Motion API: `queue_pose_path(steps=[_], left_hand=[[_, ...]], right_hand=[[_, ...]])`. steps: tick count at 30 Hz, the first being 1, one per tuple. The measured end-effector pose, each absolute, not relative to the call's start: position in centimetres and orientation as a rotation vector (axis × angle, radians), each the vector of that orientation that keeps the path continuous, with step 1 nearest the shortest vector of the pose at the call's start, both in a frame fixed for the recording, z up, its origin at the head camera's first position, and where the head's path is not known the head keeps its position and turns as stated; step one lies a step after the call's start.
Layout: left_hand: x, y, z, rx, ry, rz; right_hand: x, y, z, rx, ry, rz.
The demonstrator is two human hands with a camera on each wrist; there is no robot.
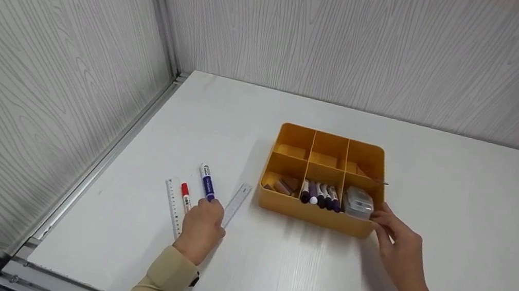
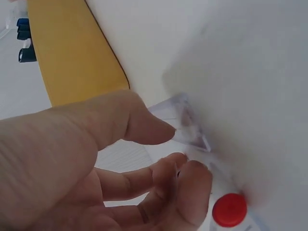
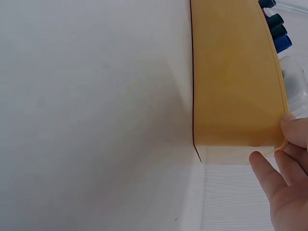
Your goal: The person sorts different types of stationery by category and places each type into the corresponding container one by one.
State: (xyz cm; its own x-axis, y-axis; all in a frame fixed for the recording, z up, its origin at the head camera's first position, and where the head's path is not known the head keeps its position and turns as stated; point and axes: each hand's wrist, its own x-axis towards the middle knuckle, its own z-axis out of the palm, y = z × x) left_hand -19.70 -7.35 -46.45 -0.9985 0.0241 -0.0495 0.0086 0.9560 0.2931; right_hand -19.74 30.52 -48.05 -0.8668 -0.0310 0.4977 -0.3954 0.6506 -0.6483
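Observation:
My left hand [image 1: 203, 225] holds a blue-and-white marker [image 1: 207, 182] by its dark-blue end, and the marker points away from me. In the left wrist view the fingers are curled [image 2: 192, 187] and hide most of it. Beside this hand lie a red-capped marker [image 1: 185, 197], a clear straight ruler [image 1: 173, 204] and a clear ruler with an angled end [image 1: 237, 202]. My right hand [image 1: 398, 253] grips the near right corner of a yellow compartment box [image 1: 310, 217], thumb and fingers at its rim [image 3: 287, 134].
Several markers [image 1: 322, 194] stand in the box's near middle compartment, with a clear plastic case [image 1: 358, 203] to their right. Brown blocks [image 1: 286, 185] lie in the near left one. A thin piece [image 1: 379, 181] sticks out over the right wall. Wood-grain panels [image 1: 359, 41] enclose the white table [image 1: 271, 267].

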Motion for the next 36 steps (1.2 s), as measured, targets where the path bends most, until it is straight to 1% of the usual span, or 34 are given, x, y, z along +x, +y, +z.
queue_pose_path(steps=[8,15,31,36], left_hand=[[-19.6,-6.9,-46.4,0.018,3.01,0.451],[-20.0,-7.1,-46.3,0.012,2.942,0.64],[-21.1,-7.5,-45.0,-0.19,2.699,0.788],[-21.7,-7.6,-44.2,-0.202,2.677,0.859]], right_hand=[[-19.8,30.5,-48.0,0.312,-2.436,1.094],[-19.8,30.6,-47.9,0.323,-2.42,1.114],[-19.7,30.3,-48.0,0.352,-2.392,1.119],[-19.7,30.4,-48.0,0.345,-2.392,1.111]])
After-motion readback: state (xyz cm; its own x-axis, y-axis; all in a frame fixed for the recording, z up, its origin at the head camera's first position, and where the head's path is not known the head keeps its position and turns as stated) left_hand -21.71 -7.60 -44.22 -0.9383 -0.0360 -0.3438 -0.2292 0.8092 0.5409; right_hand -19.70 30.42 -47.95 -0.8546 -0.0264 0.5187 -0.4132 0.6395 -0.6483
